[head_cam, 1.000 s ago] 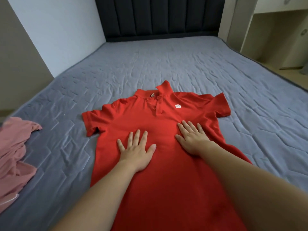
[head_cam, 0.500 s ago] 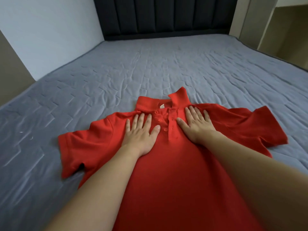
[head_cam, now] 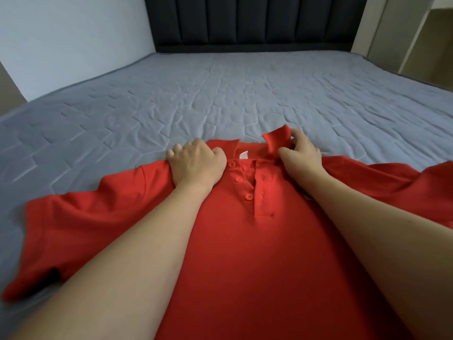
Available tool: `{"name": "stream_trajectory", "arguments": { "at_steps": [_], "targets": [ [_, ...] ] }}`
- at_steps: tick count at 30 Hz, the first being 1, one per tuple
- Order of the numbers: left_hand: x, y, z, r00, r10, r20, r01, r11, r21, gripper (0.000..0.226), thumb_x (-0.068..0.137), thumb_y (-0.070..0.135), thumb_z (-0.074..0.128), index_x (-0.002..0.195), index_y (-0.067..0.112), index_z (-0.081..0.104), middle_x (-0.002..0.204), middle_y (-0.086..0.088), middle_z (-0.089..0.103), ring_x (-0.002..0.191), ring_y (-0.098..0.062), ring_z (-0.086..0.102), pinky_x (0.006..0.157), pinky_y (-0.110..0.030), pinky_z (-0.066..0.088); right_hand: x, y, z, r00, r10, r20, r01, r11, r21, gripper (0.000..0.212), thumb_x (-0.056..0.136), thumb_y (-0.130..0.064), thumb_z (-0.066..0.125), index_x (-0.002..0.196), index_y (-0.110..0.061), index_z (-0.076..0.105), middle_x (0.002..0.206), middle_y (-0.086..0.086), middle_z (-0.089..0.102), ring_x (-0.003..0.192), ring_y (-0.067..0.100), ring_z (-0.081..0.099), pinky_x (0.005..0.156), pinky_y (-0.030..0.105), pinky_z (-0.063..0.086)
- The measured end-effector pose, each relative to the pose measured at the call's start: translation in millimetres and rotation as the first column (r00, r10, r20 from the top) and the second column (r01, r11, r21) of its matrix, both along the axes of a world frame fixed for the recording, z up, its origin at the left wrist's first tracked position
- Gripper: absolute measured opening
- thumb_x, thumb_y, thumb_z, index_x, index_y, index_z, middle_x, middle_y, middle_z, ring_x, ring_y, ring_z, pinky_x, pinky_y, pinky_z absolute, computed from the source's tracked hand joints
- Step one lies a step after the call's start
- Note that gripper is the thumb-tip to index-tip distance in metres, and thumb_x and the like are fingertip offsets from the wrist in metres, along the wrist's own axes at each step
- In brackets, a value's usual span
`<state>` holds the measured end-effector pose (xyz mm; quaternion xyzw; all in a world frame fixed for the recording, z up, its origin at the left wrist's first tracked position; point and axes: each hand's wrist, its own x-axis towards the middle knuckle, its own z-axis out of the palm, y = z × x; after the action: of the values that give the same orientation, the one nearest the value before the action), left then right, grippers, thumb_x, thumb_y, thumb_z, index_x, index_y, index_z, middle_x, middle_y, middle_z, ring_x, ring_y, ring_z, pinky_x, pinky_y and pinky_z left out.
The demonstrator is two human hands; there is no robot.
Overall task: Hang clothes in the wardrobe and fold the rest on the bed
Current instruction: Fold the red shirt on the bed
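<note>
A grey quilted bed (head_cam: pixel 220 99) fills the scene, its dark padded headboard (head_cam: pixel 252 20) at the far end. A red polo shirt (head_cam: pixel 245 241) lies front-up on the near part (three red buttons showing). The left hand (head_cam: pixel 196 163) grips the fabric at the left shoulder, fingers curled. The right hand (head_cam: pixel 300 153) pinches the upturned collar (head_cam: pixel 277 141) on the right.

Matt red knit cloth polo shirt (head_cam: pixel 245 253); glossy plastic buttons (head_cam: pixel 249 196); quilted grey fabric bed cover (head_cam: pixel 220 99); padded dark headboard (head_cam: pixel 252 20).
</note>
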<state>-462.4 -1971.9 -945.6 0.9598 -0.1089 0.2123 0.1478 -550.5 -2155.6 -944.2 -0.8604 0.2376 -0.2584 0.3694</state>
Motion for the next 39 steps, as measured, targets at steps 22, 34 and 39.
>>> {"name": "stream_trajectory", "arguments": {
  "at_steps": [22,34,39],
  "targets": [
    [-72,70,-2,0.892,-0.439,0.108,0.444,0.896,-0.025,0.012,0.069,0.028,0.051,0.067,0.026,0.040,0.112,0.001,0.056,0.104,-0.028,0.050,0.088,-0.040,0.033,-94,34,11,0.975,0.049,-0.215,-0.165,0.808,-0.566,0.019,0.080,-0.029,0.042,0.065,-0.018,0.041,0.091,-0.003,0.055,0.082,0.028,0.056,0.057,0.031,0.032],
    [-59,58,-15,0.979,-0.204,0.016,0.202,0.974,0.104,0.051,0.092,0.035,0.025,0.136,0.028,0.050,0.141,0.006,0.051,0.134,-0.019,0.038,0.109,-0.043,0.021,-49,57,-5,0.928,0.215,-0.304,-0.335,0.841,-0.424,0.052,0.096,-0.040,0.033,0.145,-0.022,0.029,0.153,-0.002,0.029,0.142,0.012,0.020,0.116,0.030,0.005],
    [-39,51,-20,0.937,-0.185,-0.295,0.219,0.972,0.087,0.055,0.099,0.041,0.015,0.153,0.031,0.014,0.162,0.005,0.011,0.149,-0.019,0.002,0.118,-0.049,-0.006,-40,57,-16,0.864,0.121,-0.488,-0.357,0.832,-0.425,0.079,0.082,-0.069,0.005,0.152,-0.031,0.007,0.161,-0.004,0.000,0.147,0.015,-0.008,0.115,0.037,-0.011]
  ]
}}
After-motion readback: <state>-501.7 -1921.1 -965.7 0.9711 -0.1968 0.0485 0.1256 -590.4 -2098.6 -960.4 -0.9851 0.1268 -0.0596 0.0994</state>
